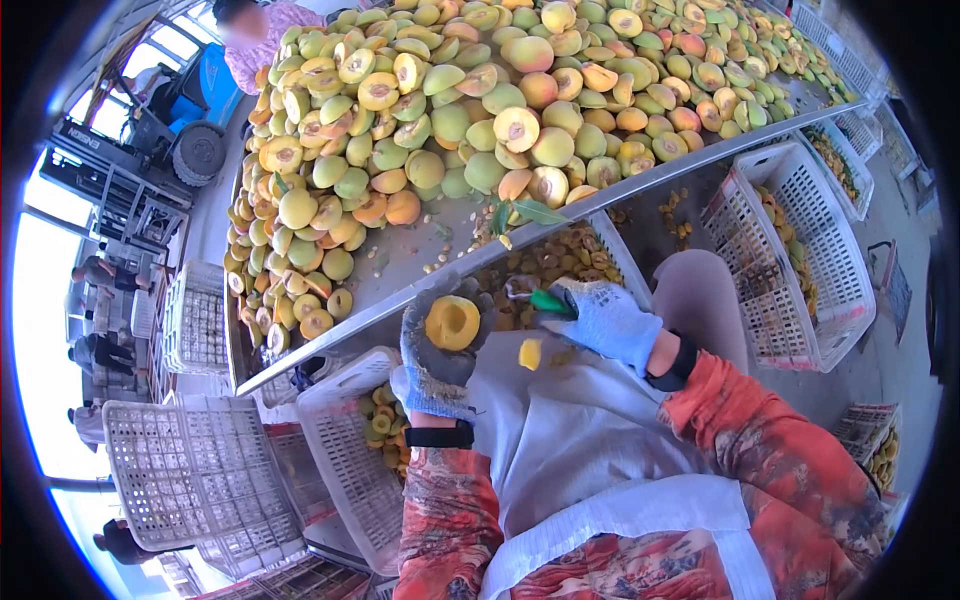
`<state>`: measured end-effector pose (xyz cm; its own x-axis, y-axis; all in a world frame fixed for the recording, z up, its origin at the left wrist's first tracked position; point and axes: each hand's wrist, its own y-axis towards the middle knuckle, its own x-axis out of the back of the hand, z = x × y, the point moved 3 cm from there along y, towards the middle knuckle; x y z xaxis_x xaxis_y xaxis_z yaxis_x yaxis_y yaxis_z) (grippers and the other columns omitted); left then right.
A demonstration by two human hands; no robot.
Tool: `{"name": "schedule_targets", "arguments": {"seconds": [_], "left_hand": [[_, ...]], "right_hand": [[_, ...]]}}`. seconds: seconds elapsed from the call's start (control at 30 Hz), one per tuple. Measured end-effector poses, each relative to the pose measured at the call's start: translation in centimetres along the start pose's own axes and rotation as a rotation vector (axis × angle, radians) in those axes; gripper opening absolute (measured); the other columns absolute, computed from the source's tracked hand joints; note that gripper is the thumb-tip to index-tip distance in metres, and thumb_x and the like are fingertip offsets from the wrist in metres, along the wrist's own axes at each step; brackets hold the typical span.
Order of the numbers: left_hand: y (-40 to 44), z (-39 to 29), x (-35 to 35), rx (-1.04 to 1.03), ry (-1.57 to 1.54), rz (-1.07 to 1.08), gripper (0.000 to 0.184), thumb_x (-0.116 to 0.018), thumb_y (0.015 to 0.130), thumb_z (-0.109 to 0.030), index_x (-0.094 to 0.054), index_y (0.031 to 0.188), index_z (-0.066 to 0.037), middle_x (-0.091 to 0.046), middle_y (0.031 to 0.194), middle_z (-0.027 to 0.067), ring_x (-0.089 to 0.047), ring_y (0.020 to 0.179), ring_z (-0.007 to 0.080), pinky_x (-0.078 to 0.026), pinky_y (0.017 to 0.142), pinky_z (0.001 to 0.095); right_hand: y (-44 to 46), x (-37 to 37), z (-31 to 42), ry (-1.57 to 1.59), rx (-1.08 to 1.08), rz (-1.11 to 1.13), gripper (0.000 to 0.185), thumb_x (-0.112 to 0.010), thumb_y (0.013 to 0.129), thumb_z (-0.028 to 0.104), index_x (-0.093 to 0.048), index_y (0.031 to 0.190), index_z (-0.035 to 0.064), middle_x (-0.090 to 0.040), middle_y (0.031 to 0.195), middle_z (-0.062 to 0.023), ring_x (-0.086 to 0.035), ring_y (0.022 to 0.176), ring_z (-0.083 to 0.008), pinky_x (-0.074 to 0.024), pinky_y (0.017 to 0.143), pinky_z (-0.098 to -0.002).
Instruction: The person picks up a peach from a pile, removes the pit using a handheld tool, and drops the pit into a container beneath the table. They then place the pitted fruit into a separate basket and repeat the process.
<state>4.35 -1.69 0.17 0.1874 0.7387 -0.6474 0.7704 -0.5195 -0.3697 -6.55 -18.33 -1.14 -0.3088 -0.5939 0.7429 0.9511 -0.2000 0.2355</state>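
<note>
My left hand [440, 365], in a grey-and-blue work glove, is closed around a peach half [453, 323] with its cut, hollowed face turned up. In my gloved right hand [612, 322] is a green-handled pitting tool [548, 302], its metal end pointing left towards the peach half but apart from it; that tip is blurred. A small yellow piece of fruit [530, 353] shows against my apron [570, 410], below and between both hands. Beyond them, halved peaches [420, 130] are heaped on a metal table [390, 262], with loose pits and leaves near its edge.
Under the table edge stands a crate [622, 250] with brownish pits or scraps. A crate of peach halves [340, 440] is by my left arm, and another white crate [800, 250] on the right. Stacked crates [200, 470], a forklift [130, 170] and several people are to the left.
</note>
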Motion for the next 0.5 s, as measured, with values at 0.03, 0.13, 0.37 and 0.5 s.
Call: {"name": "schedule_targets", "arguments": {"seconds": [0.03,0.13,0.37,0.5], "left_hand": [[-0.4,-0.6,-0.1,0.009,-0.023,-0.007,0.04,-0.049,0.083,-0.035,-0.054,0.107,-0.003,-0.058,0.101,0.0136,-0.057,0.092,0.0314,-0.05,0.075,0.0426],[-0.9,-0.7,-0.4,0.028,-0.105,0.021,0.043,-0.048,0.084,-0.037,-0.052,0.112,-0.004,-0.054,0.112,0.0146,-0.051,0.107,0.0331,-0.045,0.084,0.0444],[-0.8,-0.6,-0.9,-0.441,0.397,-0.004,0.034,-0.05,0.084,-0.028,-0.053,0.104,-0.001,-0.055,0.108,0.0176,-0.051,0.102,0.0328,-0.044,0.085,0.0453],[-1.7,0.0,-1.2,-0.128,-0.373,-0.173,0.033,-0.051,0.083,-0.025,-0.053,0.104,0.0,-0.055,0.103,0.0168,-0.052,0.098,0.0314,-0.046,0.083,0.0414]], "right_hand": [[-0.1,1.3,0.6,-0.178,-0.106,0.045,0.028,-0.06,0.076,0.029,-0.052,0.09,0.0062,-0.058,0.073,-0.0146,-0.058,0.064,-0.0323,-0.0471,0.057,-0.0398],[0.2,2.3,4.9,-0.143,0.025,-0.053,0.028,-0.062,0.075,0.025,-0.051,0.092,0.0064,-0.058,0.078,-0.013,-0.058,0.064,-0.0309,-0.0471,0.057,-0.0384],[0.1,-1.0,8.7,-0.654,0.211,0.008,0.048,-0.048,0.077,0.015,-0.041,0.123,0.0009,-0.056,0.086,-0.0144,-0.056,0.066,-0.0246,-0.0449,0.057,-0.0372],[-0.5,-1.7,9.4,-0.734,0.225,0.152,0.047,-0.047,0.077,0.015,-0.042,0.122,0.0014,-0.056,0.089,-0.014,-0.055,0.067,-0.0225,-0.0439,0.057,-0.0359]]}}
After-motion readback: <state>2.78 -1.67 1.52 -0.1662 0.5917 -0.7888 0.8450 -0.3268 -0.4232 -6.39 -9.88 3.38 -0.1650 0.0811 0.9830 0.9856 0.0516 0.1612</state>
